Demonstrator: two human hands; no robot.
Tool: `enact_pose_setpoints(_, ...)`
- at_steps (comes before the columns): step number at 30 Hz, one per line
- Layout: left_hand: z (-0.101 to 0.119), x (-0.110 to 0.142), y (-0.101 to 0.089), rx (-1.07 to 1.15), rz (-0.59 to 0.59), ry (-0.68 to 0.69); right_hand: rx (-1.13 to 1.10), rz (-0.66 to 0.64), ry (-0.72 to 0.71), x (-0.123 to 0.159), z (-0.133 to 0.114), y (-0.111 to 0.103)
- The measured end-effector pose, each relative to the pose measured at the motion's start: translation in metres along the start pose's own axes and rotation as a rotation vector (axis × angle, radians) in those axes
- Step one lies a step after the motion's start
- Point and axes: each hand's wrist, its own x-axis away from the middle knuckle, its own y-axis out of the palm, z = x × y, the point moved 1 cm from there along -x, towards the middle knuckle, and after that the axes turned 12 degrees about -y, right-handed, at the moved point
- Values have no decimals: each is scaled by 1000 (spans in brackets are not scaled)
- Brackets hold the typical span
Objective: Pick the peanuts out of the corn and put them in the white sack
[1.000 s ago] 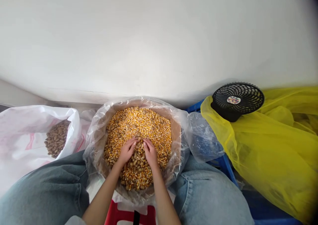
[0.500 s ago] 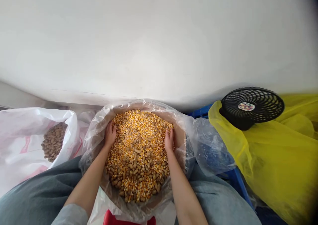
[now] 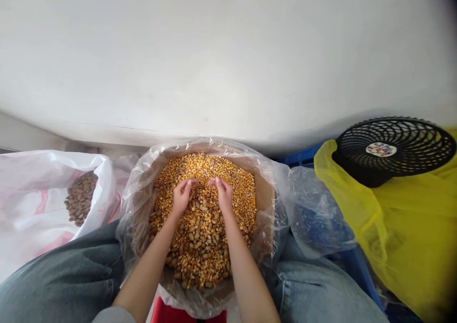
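Observation:
A round container lined with clear plastic (image 3: 266,197) sits between my knees, filled with yellow corn kernels mixed with brown peanuts (image 3: 200,239). Both hands are in the middle of the heap, a little past its centre. My left hand (image 3: 182,197) has its fingers curled inward, cupping the mix. My right hand (image 3: 224,194) mirrors it a few centimetres away, fingers bent toward the left hand. What the curled fingers hold is hidden, though kernels and peanuts lie under and between them.
A white plastic bag (image 3: 39,204) at the left holds brown peanuts (image 3: 80,199). At the right a black fan (image 3: 392,147) rests on yellow plastic sheeting (image 3: 400,228) over a blue crate (image 3: 352,263). A white wall stands close behind. A red stool (image 3: 167,313) shows below.
Half a second ago my hands were apart at the container's left and right sides. They have swept inward and now meet at the middle of the heap, fingers curled.

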Motion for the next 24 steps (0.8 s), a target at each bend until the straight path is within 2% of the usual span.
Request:
enact_pose_setpoints(2,-1,-23,-12,-45,108,80,84,72,-70,-19,3,-11)
enact_pose_setpoints(3,-2,-38,-18,-91,107,101,132,65,-96,-32,5,-15)
enact_pose_setpoints(5,-3,-65,-23,-178,44,91,224,1,-114,-59,10,-16)
enact_pose_setpoints(7,-3,-80,-19,-212,-25,57,287,-106,-145,-77,14,-9)
enact_pose_setpoints(9,-1,-76,-10,-179,-53,44,298,-198,-208,-78,15,5)
enact_pose_setpoints(11,0,-57,0,-109,-61,37,252,-241,-244,-62,14,17)
enact_pose_setpoints(14,0,-24,3,-2,-71,-64,107,-277,-153,-27,11,23)
enact_pose_setpoints(16,0,-15,-2,28,-15,-104,50,-250,-87,-14,8,19)
enact_pose_setpoints(19,7,-35,-9,-46,73,19,107,-188,-134,-25,4,13)
enact_pose_setpoints(22,17,-72,-4,-199,-93,177,250,-300,-256,-60,6,18)
enact_pose_setpoints(24,20,-90,3,-281,-212,235,344,-395,-308,-80,10,25)
